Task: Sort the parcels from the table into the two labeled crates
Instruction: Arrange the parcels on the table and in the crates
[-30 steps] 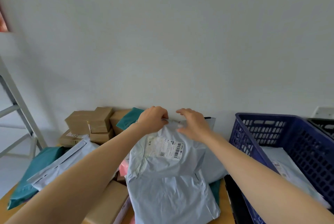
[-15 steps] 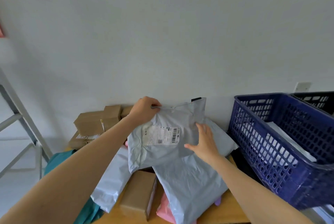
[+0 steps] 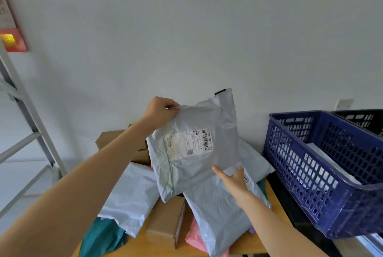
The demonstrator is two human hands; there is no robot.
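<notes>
Two hands on one grey mailer (image 3: 192,149). Pinched at its top left corner between the curled fingers (image 3: 171,105) and thumb of the left hand (image 3: 159,111). Propped along its lower right edge by the right hand (image 3: 232,178), with fingers (image 3: 217,171) straight and close together against the plastic and thumb raised beside them; cannot tell whether that thumb nips the edge. Held upright and slightly tilted, above the heap on the table (image 3: 271,192), left of both crates and touching neither.

Facing the camera on the mailer, a white shipping label (image 3: 189,143) with a barcode (image 3: 205,139) on its right side and a small QR code (image 3: 190,151) lower down; printed lines too small to read.

Below, a second grey mailer (image 3: 217,211), a pale mailer (image 3: 130,198) to its left, a cardboard box (image 3: 165,221) between them, a pink mailer (image 3: 194,238) and a teal mailer (image 3: 99,238) at the near edge. More cardboard boxes (image 3: 116,138) stacked against the wall.

At right, a blue crate (image 3: 300,114) holding a pale parcel (image 3: 335,155), with a black crate (image 3: 360,117) just behind. On the far left wall, a red notice (image 3: 14,40) with blurred yellow marks, unreadable.
</notes>
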